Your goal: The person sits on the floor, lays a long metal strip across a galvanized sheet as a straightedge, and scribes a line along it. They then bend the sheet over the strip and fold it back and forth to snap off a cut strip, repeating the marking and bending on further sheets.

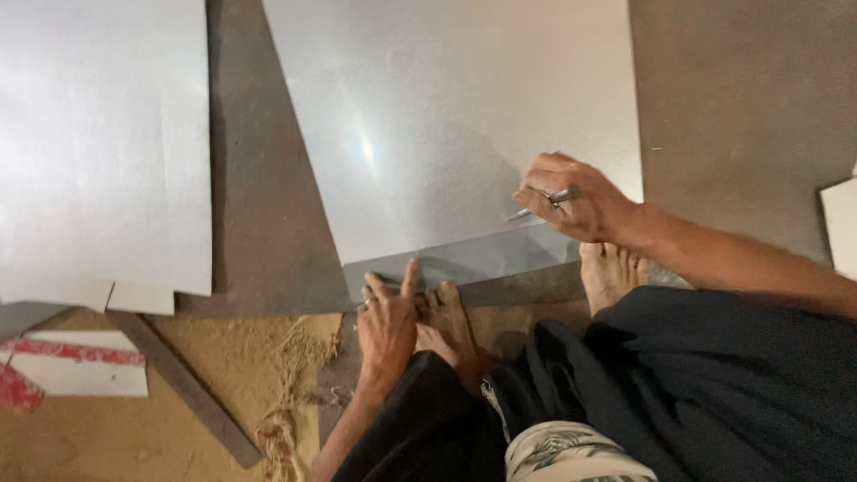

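Note:
A large shiny metal sheet [446, 116] lies flat on the floor in front of me. Along its near edge rests a long flat grey metal straightedge [473, 259]. My left hand [388, 321] presses down on the left end of this straightedge, fingers spread. My right hand [571, 201] sits near the sheet's right near corner, shut on a thin metal scriber [540, 207] whose tip touches the sheet beside the straightedge. My bare feet [611, 272] rest at the near edge, one by each hand.
Another pale metal sheet [103, 143] lies at the left, with dark floor between the two. A flat metal bar [192, 393] lies diagonally at the lower left by a red and white box [71, 366] and a rope [286, 393]. A white piece [841, 223] sits at the right edge.

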The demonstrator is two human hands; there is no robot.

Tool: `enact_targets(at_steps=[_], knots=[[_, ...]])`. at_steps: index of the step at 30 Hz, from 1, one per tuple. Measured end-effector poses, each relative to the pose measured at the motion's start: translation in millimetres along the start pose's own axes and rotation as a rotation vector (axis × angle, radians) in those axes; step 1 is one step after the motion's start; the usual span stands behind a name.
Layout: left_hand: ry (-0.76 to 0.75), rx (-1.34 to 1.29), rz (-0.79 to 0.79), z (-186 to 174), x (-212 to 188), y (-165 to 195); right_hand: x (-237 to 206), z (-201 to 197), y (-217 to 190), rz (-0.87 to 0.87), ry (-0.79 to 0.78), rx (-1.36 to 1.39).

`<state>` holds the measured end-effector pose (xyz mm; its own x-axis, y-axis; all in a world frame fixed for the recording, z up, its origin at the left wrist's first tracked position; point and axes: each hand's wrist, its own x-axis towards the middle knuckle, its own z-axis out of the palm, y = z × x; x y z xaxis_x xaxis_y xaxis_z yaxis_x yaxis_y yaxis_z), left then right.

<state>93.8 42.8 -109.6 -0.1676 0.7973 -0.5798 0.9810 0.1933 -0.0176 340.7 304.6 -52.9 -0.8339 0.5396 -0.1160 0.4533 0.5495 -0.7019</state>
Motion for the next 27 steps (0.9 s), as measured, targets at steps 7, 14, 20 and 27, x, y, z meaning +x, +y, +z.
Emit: enact_targets(at_steps=[7, 14, 20, 27], knots=[[0.077, 0.03, 0.019, -11, -3, 10, 50, 35, -17, 0.146, -0.258, 0.315], [0.142, -0.022, -0.001, -7, -2, 9, 110, 126, -81, -0.245, -0.267, 0.4], [0.184, 0.029, -0.034, 5, 0, 10, 121, 132, -100, -0.235, -0.413, 0.21], [0.171, 0.068, -0.005, 11, 0, 8, 91, 113, -64, -0.345, -0.355, 0.331]])
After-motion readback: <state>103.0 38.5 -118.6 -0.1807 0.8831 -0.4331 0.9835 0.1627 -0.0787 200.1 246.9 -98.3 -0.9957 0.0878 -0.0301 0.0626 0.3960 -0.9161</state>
